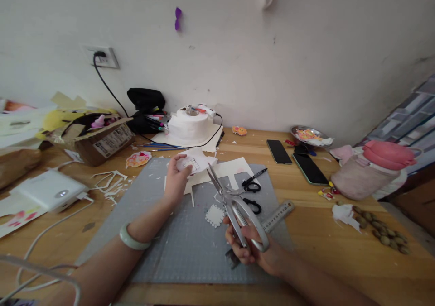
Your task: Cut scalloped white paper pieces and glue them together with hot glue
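My left hand (177,175) pinches a white sheet of paper (200,159) that has a small drawn outline on it. In my right hand (249,245) is a large pair of silver scissors (234,204), its blades parted and pointing up and left, close to the paper's right edge. Below the blades lies a white scalloped paper cutout (215,216) on the grey cutting mat (163,247). Just behind the silver scissors rest black-handled scissors (252,187), partly hidden by them. A black pen (254,176) and a metal ruler (278,216) lie to the right.
On the left stand a cardboard box (91,138) and a white power bank (50,190) with cables. A glue gun (204,110) sits on a white roll (190,127) at the back. Two phones (278,151), a metal bowl (311,136) and a pink-lidded container (369,172) are at the right.
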Demonstrator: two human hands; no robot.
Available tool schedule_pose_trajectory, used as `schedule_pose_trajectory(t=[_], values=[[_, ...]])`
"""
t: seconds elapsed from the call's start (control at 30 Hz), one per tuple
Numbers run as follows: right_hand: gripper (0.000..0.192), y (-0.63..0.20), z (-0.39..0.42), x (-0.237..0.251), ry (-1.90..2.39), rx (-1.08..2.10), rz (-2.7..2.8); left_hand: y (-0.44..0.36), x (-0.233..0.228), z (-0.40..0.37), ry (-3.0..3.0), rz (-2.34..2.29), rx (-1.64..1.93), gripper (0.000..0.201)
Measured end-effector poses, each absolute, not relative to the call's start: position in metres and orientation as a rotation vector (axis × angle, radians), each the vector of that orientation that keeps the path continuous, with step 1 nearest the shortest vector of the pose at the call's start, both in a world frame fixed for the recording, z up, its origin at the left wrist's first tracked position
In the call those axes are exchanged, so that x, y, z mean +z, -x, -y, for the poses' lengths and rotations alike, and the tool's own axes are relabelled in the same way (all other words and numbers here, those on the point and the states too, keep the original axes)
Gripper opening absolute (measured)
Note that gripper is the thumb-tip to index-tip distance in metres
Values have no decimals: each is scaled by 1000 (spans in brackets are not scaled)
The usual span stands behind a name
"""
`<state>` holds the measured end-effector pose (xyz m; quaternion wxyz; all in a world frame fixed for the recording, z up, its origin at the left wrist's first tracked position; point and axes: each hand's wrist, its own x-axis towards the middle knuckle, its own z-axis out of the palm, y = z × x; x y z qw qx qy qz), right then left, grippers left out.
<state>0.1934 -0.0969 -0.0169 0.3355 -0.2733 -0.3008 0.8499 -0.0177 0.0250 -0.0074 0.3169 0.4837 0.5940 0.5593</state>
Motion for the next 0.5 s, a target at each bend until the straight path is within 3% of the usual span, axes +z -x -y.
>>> schedule_pose_trajectory(t=[0.17,0.33,0.5], values=[[47,-194,94,-7,645,2187,833,17,-4,-22,-1479,-1610,1480,44],[30,-191,86,-4,815,1647,1018,-6,-5,5,-1755,-1349,1327,55],[34,-193,77,-7,1018,1340,1002,-32,-10,39,-1825,-1165,1054,59]])
